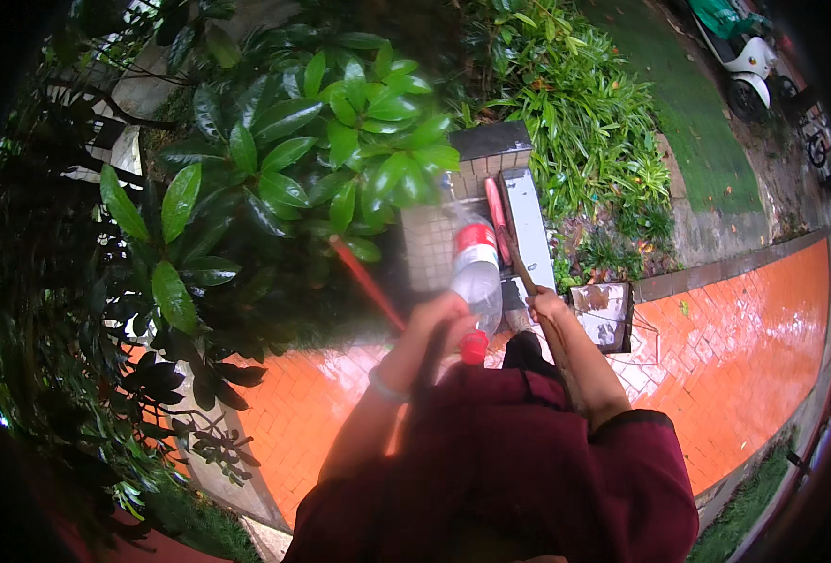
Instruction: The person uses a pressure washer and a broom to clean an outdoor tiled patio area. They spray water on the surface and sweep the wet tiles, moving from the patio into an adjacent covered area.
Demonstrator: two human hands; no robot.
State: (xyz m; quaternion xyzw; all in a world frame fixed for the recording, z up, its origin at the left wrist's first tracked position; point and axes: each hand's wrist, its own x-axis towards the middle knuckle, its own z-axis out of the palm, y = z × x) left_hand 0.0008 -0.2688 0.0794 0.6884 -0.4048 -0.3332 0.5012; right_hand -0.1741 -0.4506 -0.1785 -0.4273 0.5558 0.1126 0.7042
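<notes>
My left hand (445, 318), blurred by motion, is closed at the neck of a clear plastic bottle (477, 281) with a red and white label. The bottle's red cap (474, 347) points towards my body. A thin red stick (366, 281) runs up to the left from behind this hand; whether the hand holds it too, I cannot tell. My right hand (548, 305) grips a brown wooden stick (522, 271), which passes back under my forearm. Beyond that hand, a pink-red elongated object (498, 214) lies beside the stick.
A glossy-leaved shrub (359, 134) fills the upper left. A tiled ledge (429, 246) and a long pale panel (530, 218) stand ahead. A worn white tray-like object (602, 317) with wire sits on wet orange paving (739, 324). A white scooter (752, 63) is parked far right.
</notes>
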